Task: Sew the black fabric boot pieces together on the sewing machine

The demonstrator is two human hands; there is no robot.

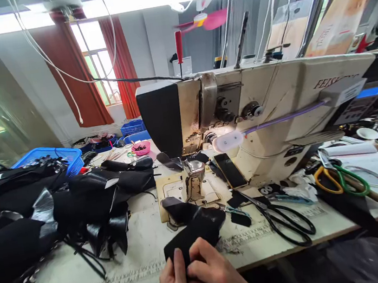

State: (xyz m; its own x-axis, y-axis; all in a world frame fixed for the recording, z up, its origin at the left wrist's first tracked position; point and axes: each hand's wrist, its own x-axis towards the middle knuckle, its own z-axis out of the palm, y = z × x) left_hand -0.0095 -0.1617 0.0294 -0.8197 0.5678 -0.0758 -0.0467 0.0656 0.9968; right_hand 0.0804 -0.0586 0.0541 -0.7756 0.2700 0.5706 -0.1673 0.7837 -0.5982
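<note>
A black shoe upper (194, 227) is held between both my hands at the front edge of the table, its far end reaching toward the sewing machine's post (194, 178). My left hand (175, 279) pinches its near left edge, thumb on top. My right hand (210, 269) has its fingers curled at the near edge of the same piece; part of those fingers is hidden. Black-handled scissors (284, 219) lie to the right of my hands. Thread snips (236, 211) rest close to the piece's right end.
On the left is a heap of black pieces (84, 193) with a blue basket (75, 160) behind. A phone (230, 171) leans by the sewing machine (275, 101). Scissors with yellow and green handles (342, 181) lie to the right. A pink bowl (140, 148) stands further back.
</note>
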